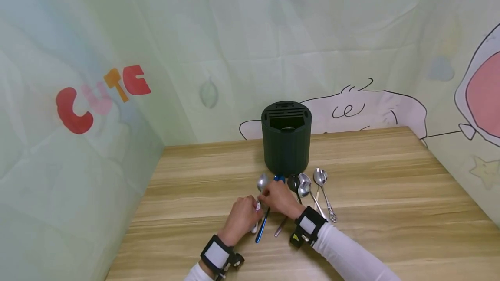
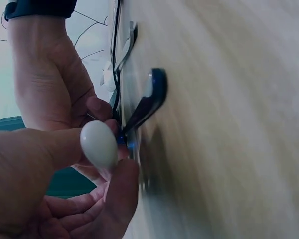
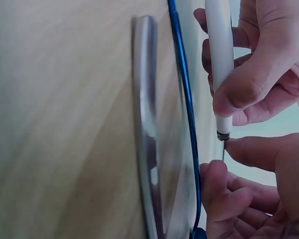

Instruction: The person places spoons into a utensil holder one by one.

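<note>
A spoon with a white handle [image 3: 220, 55] and a silver bowl [image 1: 262, 181] is held between both hands. My left hand [image 1: 242, 215] grips the white handle, whose rounded end [image 2: 98, 144] faces the left wrist camera. At the thin metal neck just past the handle, my right hand [image 1: 278, 197] pinches the spoon with thumb and finger. A blue spoon [image 1: 262, 225] lies on the table beside the hands, its bowl partly hidden by the right hand. Close by lies a silver-brown handle [image 1: 280, 227], its upper part covered by the right hand.
Right of the hands lie a black spoon [image 1: 294, 182], several silver spoons [image 1: 320, 177] and an ornate handle [image 1: 331, 212]. Behind them a dark green round holder [image 1: 287, 153] with a slotted top stands on the wooden table [image 1: 195, 177]. Printed cloth [image 1: 218, 34] surrounds the table's back and sides.
</note>
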A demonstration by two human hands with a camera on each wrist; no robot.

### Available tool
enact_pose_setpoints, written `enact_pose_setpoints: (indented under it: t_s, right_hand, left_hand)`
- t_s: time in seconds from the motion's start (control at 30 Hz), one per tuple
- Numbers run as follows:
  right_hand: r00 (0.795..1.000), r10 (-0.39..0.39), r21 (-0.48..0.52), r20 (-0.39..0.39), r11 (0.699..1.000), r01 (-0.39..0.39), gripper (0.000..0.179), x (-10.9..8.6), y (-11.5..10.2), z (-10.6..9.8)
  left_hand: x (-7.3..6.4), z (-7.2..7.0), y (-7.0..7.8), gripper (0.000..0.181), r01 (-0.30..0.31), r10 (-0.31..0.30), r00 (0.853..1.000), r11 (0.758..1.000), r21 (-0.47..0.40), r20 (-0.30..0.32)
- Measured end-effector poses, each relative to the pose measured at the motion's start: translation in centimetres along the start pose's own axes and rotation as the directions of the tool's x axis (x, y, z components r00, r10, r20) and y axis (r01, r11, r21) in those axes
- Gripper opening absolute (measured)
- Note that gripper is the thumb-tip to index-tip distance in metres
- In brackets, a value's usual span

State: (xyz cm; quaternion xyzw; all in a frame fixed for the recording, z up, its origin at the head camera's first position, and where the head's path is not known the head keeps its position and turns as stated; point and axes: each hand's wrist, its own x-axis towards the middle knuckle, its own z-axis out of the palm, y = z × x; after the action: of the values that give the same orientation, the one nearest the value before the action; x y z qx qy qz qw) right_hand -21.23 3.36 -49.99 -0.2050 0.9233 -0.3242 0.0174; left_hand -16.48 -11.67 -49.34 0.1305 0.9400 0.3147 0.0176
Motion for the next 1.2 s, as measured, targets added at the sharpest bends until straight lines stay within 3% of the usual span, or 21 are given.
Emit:
enact_pose_setpoints:
  t_s: [0.3,0.5,0.6,0.77,0.87,1.2]
  right_hand:
    - [0.993,-0.018,0.117,-0.119,0.993,0.032,0.018,0.0,-0.1,-0.5]
    - [0.980,0.026,0.249,-0.196,0.968,0.024,0.008,-0.1,-0.4,-1.2]
    - [0.977,0.076,0.369,-0.199,0.930,0.003,0.005,-0.1,-0.5,-1.5]
    - [0.968,0.149,0.563,-0.200,0.826,-0.011,0.008,-0.2,-1.1,-2.2]
    - [0.962,0.163,0.613,-0.217,0.790,0.005,0.011,-0.3,-1.3,-2.8]
    - [0.963,0.136,0.587,-0.233,0.809,0.027,0.013,-0.7,-2.0,-4.8]
  left_hand:
    - [-0.1,-0.4,0.4,0.012,-0.052,0.054,0.993,0.998,0.021,-0.109]
    - [-0.2,-0.6,0.9,0.012,-0.091,0.089,0.978,0.996,-0.006,-0.189]
    - [-0.2,-0.7,1.2,0.012,-0.103,0.092,0.971,0.994,-0.038,-0.221]
    - [0.0,-0.9,1.6,0.014,-0.119,0.098,0.960,0.991,-0.062,-0.264]
    - [0.1,-1.0,1.8,0.015,-0.130,0.101,0.955,0.988,-0.088,-0.279]
    - [0.9,-1.6,2.9,0.020,-0.192,0.108,0.941,0.950,-0.246,-0.319]
